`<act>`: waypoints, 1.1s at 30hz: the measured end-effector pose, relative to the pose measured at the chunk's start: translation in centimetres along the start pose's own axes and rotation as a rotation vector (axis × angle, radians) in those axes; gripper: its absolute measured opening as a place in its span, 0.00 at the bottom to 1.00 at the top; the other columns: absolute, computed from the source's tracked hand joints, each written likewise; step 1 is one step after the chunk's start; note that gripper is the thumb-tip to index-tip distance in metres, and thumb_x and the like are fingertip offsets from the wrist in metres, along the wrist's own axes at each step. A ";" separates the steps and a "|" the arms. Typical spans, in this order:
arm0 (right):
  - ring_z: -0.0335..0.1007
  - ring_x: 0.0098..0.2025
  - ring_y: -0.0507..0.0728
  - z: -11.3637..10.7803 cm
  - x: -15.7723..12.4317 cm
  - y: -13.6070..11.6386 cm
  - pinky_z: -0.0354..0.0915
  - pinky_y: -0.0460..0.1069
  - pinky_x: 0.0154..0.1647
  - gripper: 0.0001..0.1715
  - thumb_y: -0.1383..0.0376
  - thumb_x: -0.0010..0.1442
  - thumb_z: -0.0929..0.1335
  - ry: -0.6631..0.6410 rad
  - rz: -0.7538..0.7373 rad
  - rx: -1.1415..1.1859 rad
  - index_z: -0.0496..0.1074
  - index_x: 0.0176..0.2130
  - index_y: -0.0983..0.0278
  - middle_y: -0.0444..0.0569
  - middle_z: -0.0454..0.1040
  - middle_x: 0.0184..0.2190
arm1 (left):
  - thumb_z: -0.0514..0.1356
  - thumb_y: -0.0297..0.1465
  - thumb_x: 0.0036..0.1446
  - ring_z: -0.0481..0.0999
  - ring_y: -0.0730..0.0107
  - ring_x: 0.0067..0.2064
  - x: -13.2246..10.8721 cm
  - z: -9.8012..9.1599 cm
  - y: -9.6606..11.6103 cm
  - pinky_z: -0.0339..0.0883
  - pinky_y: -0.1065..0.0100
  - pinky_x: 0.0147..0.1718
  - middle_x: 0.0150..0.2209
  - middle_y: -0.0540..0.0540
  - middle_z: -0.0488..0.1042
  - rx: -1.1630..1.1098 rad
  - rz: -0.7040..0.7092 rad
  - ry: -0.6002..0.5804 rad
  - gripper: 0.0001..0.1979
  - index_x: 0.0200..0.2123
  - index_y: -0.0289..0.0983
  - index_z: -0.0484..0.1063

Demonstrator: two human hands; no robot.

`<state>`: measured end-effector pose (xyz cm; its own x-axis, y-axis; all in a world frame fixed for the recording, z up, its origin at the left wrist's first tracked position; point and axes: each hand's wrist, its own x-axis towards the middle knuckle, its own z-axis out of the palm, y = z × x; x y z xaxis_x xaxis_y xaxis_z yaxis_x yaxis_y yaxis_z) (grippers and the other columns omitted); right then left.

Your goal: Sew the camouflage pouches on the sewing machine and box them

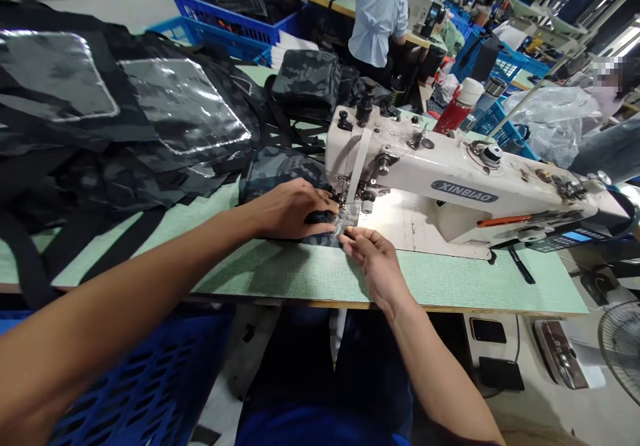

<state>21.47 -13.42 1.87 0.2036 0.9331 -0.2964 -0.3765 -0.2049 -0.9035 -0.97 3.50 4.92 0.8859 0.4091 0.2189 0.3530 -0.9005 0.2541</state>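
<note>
A dark camouflage fabric piece [285, 167] lies on the sewing machine's bed, with its right end under the presser foot and needle area. My left hand [295, 211] rests on top of this fabric, palm down, thumb and fingers apart, just left of the needle. My right hand [373, 256] pinches the front edge of the fabric with thumb and forefinger, in front of the needle. The white sewing machine [400, 153] stands over the work, and a white tape [359, 166] runs down its head. The needle tip itself is too small to make out.
Dark bag pieces with clear windows [185, 106] are heaped at the left. A camouflage bag [307, 79] sits behind the machine, near a red bottle [457, 106]. Black snips [521, 266] lie at the table's right. A blue crate [145, 373] stands below; another person [377, 16] sits beyond.
</note>
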 end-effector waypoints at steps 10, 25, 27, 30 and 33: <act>0.88 0.43 0.56 3.5 0.3 0.9 0.87 0.54 0.68 0.18 0.58 0.68 0.85 -0.117 0.186 0.422 0.76 0.43 0.56 0.42 0.81 0.37 | 0.73 0.49 0.77 0.93 0.51 0.58 0.5 -1.5 -2.1 0.82 0.57 0.65 0.58 0.41 0.93 -0.164 0.031 -0.063 0.21 0.62 0.44 0.92; 0.85 0.61 0.67 1.3 1.2 -1.3 0.81 0.59 0.61 0.13 0.59 0.85 0.74 -0.098 -0.536 -1.442 0.92 0.56 0.58 0.56 0.88 0.59 | 0.75 0.49 0.75 0.84 0.42 0.72 -1.1 1.7 -2.8 0.70 0.48 0.72 0.60 0.44 0.93 -0.023 -0.011 0.001 0.18 0.59 0.47 0.93; 0.84 0.62 0.67 1.3 1.2 -1.1 0.80 0.61 0.63 0.17 0.62 0.87 0.71 -0.137 -0.580 -1.521 0.92 0.51 0.57 0.56 0.89 0.56 | 0.75 0.47 0.74 0.84 0.42 0.72 -1.2 1.8 -2.7 0.69 0.48 0.72 0.62 0.44 0.92 -0.011 -0.012 0.013 0.16 0.58 0.48 0.93; 0.84 0.65 0.66 0.1 0.2 -0.6 0.81 0.62 0.69 0.20 0.65 0.88 0.68 -0.239 -0.702 -1.500 0.91 0.57 0.58 0.58 0.89 0.59 | 0.75 0.46 0.74 0.84 0.43 0.72 -1.1 2.0 -2.7 0.69 0.48 0.70 0.63 0.45 0.92 -0.004 -0.009 0.015 0.14 0.57 0.49 0.92; 0.83 0.72 0.68 -1.4 -1.0 -0.3 0.78 0.63 0.78 0.22 0.63 0.89 0.66 -0.326 -0.821 -1.427 0.88 0.66 0.64 0.63 0.87 0.65 | 0.75 0.46 0.73 0.84 0.43 0.72 -1.0 2.2 -2.7 0.69 0.48 0.68 0.62 0.47 0.92 -0.019 -0.010 -0.001 0.16 0.58 0.49 0.91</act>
<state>22.66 -14.72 1.97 -0.3356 0.9021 0.2714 0.8296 0.4195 -0.3686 -2.13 5.25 1.98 0.8824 0.4182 0.2156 0.3563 -0.8933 0.2741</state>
